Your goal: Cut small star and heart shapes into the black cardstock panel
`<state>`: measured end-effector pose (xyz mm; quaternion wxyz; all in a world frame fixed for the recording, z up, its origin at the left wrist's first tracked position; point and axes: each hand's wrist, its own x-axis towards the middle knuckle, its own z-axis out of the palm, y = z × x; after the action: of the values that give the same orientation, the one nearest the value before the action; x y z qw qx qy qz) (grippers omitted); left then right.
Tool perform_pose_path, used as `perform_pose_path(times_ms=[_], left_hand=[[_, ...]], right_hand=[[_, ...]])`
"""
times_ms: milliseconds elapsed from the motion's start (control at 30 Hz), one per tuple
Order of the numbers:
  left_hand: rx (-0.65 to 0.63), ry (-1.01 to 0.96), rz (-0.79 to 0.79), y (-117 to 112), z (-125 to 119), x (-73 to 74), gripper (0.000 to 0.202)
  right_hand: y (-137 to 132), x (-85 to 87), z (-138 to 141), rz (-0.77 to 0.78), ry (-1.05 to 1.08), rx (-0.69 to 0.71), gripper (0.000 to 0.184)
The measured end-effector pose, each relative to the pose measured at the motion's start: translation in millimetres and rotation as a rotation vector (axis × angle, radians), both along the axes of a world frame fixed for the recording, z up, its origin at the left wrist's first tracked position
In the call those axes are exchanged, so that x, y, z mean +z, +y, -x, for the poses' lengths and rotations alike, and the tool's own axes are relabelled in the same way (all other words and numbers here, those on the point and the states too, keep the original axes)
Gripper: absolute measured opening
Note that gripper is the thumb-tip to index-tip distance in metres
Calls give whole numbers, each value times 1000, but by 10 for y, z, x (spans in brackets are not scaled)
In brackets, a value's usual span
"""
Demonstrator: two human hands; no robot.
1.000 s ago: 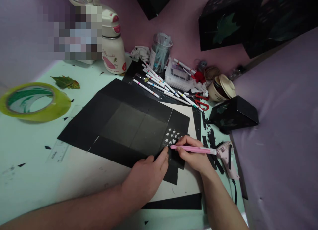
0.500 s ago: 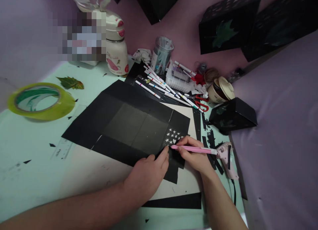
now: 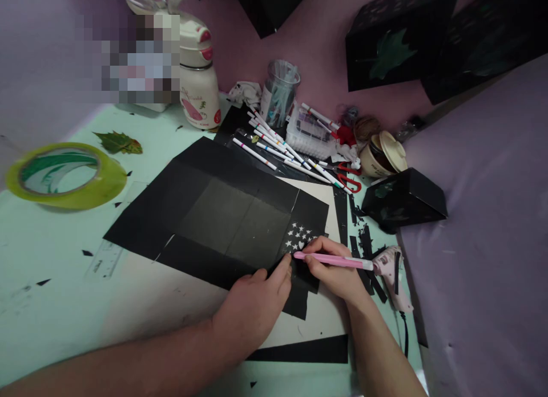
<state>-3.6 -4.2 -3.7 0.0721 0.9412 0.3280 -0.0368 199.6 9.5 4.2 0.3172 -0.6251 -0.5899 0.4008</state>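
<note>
A large sheet of black paper (image 3: 214, 214) with fold lines lies flat on the pale green table (image 3: 64, 283). Near its right corner is a patch of small cut-out stars and a heart (image 3: 300, 237). My right hand (image 3: 338, 271) is closed around a pink craft knife (image 3: 338, 261), whose tip rests on the paper just below the cut-outs. My left hand (image 3: 254, 305) lies on the paper beside it, fingers pressed flat and forefinger reaching toward the knife tip.
A green tape roll (image 3: 60, 177) and a leaf (image 3: 117, 143) lie at the left. White markers (image 3: 278, 148), red scissors (image 3: 349, 177), a jar (image 3: 278, 91) and a flask (image 3: 197, 83) crowd the back. A black box (image 3: 405, 200) and pink glue gun (image 3: 394, 274) sit right.
Both hands stay where they were on the paper; the knife tip has shifted only slightly to the left. The view has drifted a little.
</note>
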Motion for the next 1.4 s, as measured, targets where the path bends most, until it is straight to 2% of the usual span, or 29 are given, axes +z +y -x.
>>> perform_pose_path(times_ms=[467, 867, 1133, 1400], left_hand=[[-4, -36, -65, 10, 14, 19, 42], [31, -51, -49, 40, 10, 52, 38], [41, -70, -52, 55, 9, 49, 41], [50, -107, -14, 57, 19, 51, 41]], right_hand=[[1, -19, -3, -39, -5, -14, 7], [-107, 22, 123, -182, -126, -3, 13], [-313, -62, 401, -293, -216, -220, 13], [-358, -121, 677, -327, -298, -436, 16]])
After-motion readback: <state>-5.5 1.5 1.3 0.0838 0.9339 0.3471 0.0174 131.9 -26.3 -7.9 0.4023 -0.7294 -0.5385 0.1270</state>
